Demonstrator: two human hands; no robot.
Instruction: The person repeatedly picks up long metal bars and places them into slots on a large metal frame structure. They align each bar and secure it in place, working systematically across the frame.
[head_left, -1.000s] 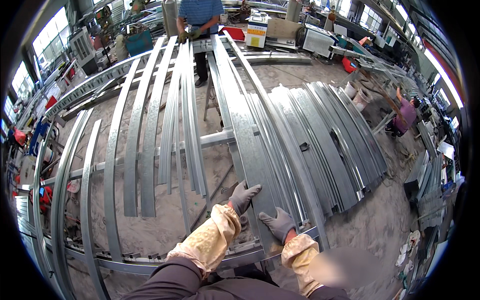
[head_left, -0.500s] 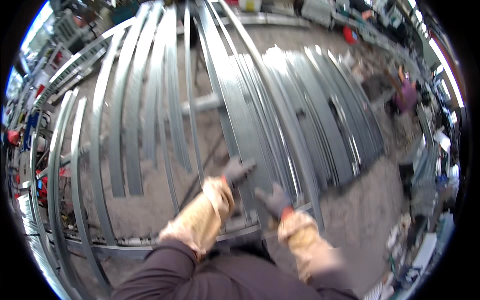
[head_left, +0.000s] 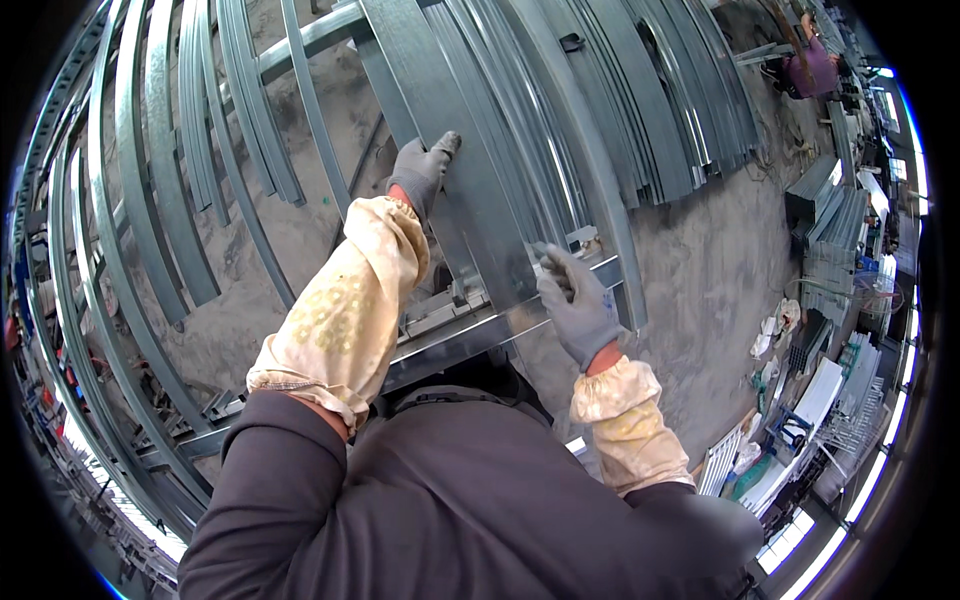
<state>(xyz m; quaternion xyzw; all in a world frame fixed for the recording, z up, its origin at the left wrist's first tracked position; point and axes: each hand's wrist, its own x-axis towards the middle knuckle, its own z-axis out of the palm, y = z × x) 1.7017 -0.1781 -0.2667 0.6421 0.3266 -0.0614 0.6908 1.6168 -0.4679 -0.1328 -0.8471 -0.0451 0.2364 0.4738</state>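
Left hand: the grey-gloved left hand (head_left: 420, 178) is at the left edge of a wide metal strip (head_left: 462, 165); thumb extended over the edge onto the upper face, other fingers folded down and mostly hidden. Whether they clamp the strip from below cannot be told.
Right hand: the gloved right hand (head_left: 580, 308) is just beside the strip's right edge, near its lower end; fingers half curled, a gap between them and the thumb, nothing seen held. Contact with the strip edge cannot be confirmed.
Wide strip position: lies lengthwise in front of the person, between the hands; lower end at the near rail (head_left: 440, 352), upper part running out of view at the top.
Left-side edges: the narrow strips (head_left: 135, 170) lie well apart from the left hand, with gaps between them through which the floor (head_left: 690, 270) shows.
Right-side edges: ribbed metal profiles (head_left: 520, 130) lie close along the strip's right edge; farther right, a long profile (head_left: 593, 150) projects past the near rail, its end just beside the right hand.
Room for moving: floor extends to the right of the long profile, below the stacked profiles (head_left: 650, 110).
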